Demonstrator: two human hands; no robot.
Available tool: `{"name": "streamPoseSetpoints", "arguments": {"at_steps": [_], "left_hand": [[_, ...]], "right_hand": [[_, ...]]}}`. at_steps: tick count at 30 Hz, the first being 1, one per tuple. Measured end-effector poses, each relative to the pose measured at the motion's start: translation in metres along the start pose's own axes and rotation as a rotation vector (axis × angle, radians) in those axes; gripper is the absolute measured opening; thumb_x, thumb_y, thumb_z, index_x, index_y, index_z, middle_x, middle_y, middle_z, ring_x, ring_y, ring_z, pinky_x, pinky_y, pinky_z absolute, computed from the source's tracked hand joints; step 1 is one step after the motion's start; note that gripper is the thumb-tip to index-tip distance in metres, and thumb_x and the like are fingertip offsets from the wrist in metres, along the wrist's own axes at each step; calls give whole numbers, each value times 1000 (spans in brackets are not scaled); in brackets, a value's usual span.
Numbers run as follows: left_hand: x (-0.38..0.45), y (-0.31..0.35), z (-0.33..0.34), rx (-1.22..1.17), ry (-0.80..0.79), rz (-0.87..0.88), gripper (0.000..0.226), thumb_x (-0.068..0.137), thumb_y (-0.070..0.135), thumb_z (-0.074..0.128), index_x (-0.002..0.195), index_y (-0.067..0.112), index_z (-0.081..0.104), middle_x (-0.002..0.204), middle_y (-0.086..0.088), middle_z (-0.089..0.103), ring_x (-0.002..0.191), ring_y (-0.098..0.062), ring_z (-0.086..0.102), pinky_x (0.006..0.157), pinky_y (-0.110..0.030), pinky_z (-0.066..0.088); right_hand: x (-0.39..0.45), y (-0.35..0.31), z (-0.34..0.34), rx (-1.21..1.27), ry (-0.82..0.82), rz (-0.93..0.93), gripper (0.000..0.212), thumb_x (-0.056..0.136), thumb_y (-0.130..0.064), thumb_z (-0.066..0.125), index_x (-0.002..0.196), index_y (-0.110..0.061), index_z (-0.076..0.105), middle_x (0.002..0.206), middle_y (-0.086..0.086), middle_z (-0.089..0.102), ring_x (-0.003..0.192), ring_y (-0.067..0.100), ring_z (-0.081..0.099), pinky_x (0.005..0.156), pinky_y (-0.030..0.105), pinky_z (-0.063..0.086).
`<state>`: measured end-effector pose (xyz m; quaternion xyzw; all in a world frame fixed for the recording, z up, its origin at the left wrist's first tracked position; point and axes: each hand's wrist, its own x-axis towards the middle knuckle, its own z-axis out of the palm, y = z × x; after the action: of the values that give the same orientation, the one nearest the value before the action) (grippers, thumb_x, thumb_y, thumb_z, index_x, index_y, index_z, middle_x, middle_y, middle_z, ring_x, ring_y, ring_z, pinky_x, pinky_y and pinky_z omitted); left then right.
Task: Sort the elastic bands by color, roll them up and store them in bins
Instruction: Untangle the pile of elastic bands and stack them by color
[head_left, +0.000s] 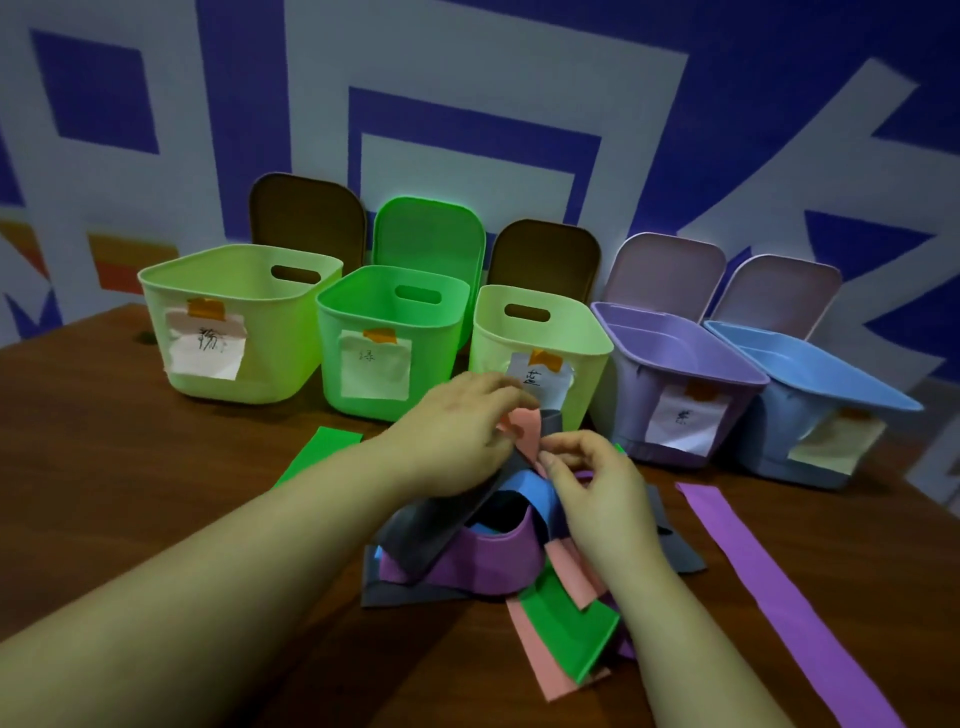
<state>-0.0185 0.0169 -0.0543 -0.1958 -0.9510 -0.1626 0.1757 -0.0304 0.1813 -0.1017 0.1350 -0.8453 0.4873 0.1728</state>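
Note:
A tangled heap of elastic bands (498, 556) in grey, purple, blue, pink and green lies on the wooden table (130, 493). Above the heap my left hand (457, 431) pinches the end of a pink band (524, 434), lifted in front of the middle bin. My right hand (592, 483) pinches the same pink band a little lower. A single purple band (769, 582) lies flat to the right. One green band (317, 452) lies flat to the left.
Five labelled bins stand in a row at the back: pale green (234, 322), green (384, 338), pale green (540, 348), purple (670, 379), blue (810, 395). Their lids lean on the blue and white wall behind.

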Motion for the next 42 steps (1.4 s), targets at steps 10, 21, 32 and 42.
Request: {"name": "streamPoseSetpoints", "arguments": {"at_steps": [10, 21, 32, 42], "left_hand": [[57, -2, 0, 160, -421, -59, 45, 92, 16, 46, 136, 24, 47, 136, -6, 53, 120, -26, 50, 96, -29, 39], [56, -13, -12, 275, -197, 48, 29, 85, 32, 58, 109, 17, 57, 115, -6, 51, 108, -24, 49, 88, -29, 38], [26, 10, -88, -138, 48, 143, 16, 77, 37, 66, 74, 34, 50, 116, 5, 64, 113, -10, 54, 95, -31, 43], [-33, 4, -138, -144, 28, -70, 33, 66, 45, 76, 67, 19, 54, 58, 9, 48, 49, -1, 43, 45, -14, 32]], "right_hand": [[3, 7, -8, -79, -1, 271, 41, 73, -45, 73, 104, -22, 60, 92, -4, 59, 93, 18, 59, 83, 32, 49], [0, -9, -25, 126, 127, -89, 25, 82, -9, 68, 95, -29, 61, 86, -9, 60, 82, -1, 54, 64, 4, 40], [1, -9, -42, 26, 126, -152, 31, 79, -47, 64, 67, -19, 57, 60, -3, 56, 56, 8, 50, 54, 29, 42], [-3, -68, -87, -57, -60, -203, 43, 69, -50, 69, 63, -9, 58, 56, -1, 50, 51, 5, 39, 53, 24, 36]]}}
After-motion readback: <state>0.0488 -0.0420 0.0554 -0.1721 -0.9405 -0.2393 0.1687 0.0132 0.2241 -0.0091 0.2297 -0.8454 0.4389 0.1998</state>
